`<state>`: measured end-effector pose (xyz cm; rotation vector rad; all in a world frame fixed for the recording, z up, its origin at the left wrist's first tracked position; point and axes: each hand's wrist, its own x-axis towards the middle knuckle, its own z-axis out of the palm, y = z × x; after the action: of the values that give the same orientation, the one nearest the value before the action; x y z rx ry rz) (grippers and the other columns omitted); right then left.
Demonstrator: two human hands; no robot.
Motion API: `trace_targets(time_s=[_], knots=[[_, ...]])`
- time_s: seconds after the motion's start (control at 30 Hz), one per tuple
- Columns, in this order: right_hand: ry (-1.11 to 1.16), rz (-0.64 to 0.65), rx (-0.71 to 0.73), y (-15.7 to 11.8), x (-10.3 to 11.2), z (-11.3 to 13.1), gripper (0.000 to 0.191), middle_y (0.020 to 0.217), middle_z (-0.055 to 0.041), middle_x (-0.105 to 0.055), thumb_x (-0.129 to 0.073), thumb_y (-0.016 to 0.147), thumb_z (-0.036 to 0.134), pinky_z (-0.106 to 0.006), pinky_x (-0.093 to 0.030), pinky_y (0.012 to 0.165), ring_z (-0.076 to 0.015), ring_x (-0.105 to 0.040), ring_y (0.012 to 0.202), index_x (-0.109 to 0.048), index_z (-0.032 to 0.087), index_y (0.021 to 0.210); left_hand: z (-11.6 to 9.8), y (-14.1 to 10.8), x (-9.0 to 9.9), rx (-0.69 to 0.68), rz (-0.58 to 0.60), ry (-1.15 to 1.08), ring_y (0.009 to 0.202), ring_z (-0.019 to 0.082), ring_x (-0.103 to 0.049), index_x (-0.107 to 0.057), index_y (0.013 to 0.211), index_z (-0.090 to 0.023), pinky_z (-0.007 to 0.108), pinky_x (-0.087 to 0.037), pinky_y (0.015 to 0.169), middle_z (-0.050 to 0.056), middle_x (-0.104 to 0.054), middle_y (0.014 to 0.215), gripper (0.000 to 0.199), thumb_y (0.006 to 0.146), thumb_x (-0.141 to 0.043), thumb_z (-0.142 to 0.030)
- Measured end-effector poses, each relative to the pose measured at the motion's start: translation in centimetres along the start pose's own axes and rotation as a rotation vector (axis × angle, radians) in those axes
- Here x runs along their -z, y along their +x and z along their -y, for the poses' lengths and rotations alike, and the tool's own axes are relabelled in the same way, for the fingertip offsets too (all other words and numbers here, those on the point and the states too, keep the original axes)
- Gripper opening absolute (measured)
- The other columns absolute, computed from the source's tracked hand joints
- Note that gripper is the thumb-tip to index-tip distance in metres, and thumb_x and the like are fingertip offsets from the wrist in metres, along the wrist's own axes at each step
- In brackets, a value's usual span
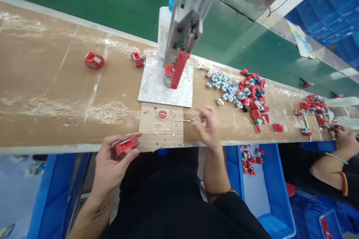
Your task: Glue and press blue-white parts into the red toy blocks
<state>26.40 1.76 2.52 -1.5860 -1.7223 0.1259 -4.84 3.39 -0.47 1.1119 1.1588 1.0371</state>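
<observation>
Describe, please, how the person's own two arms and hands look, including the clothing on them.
Both hands are ungloved: the bare left hand and the bare right hand, slightly blurred. The left forearm carries a dark, lettering-like marking. Above the right forearm is a black fabric sleeve with a red-and-yellow striped edge.

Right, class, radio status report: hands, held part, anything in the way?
Left hand gripping red-and-grey part. Right hand blurred, seemingly empty, fingers partly curled. Swabs on cardboard between hands; nothing visibly blocking either.

Factory workshop, lever press (183, 31) on a long workbench (36, 101), piled red parts (255, 91), blue plastic bins (282, 190)
</observation>
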Motion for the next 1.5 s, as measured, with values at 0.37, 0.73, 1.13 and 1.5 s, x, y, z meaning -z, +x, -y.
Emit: trace_targets(time_s=[0.37, 0.73, 1.13, 1.5], knots=[[-0.428, 0.076, -0.416, 0.2, 4.1, -10.9, 0.011, 0.107, -0.0156, -0.069, -0.058, 0.094, 0.023, -0.051, -0.052, 0.100, -0.0329, -0.061, 0.105, -0.068, 0.021, 0.093, -0.8, -0.8, 0.1, 0.050, 0.186, -0.228, 0.080, 0.024, -0.083, -0.070, 0.122, -0.023, 0.032, -0.071, 0.072, 0.010, -0.084, 0.115, 0.045, 0.083, -0.090, -0.031], [0.588, -0.209, -0.261, -3.8, 2.1, 2.0, 0.018, 0.110, -0.0049, -0.072, -0.078, 0.093, 0.027, -0.037, -0.065, 0.076, -0.0220, -0.075, 0.095, -0.075, 0.032, 0.110, -1.5, -1.9, -4.5, -0.151, 0.308, -0.200, 0.100, 0.024, -0.084, -0.072, 0.132, -0.022, 0.032, -0.070, 0.091, 0.011, -0.084, 0.116, 0.034, 0.098, -0.075, -0.024], [0.833, -0.223, -0.441, -4.9, -4.4, 9.9, 0.024, 0.093, -0.0019, -0.072, -0.089, 0.086, 0.043, -0.027, -0.062, 0.063, -0.0158, -0.072, 0.077, -0.076, 0.025, 0.094, -0.7, -2.6, -5.7, -0.648, 0.191, 0.311, 0.132, 0.030, -0.073, -0.054, 0.157, -0.024, 0.037, -0.065, 0.107, 0.018, -0.070, 0.145, 0.066, 0.095, -0.075, -0.019], [0.933, -0.030, -0.281, -4.8, -4.4, 8.5, 0.052, 0.116, -0.0095, -0.072, -0.080, 0.084, 0.069, -0.032, -0.063, 0.076, -0.0225, -0.073, 0.098, -0.076, 0.029, 0.117, -1.6, -1.8, -5.2, -0.867, 0.186, 0.302, 0.119, 0.027, -0.080, -0.062, 0.147, -0.023, 0.035, -0.069, 0.095, 0.016, -0.079, 0.131, 0.047, 0.102, -0.070, -0.032]])
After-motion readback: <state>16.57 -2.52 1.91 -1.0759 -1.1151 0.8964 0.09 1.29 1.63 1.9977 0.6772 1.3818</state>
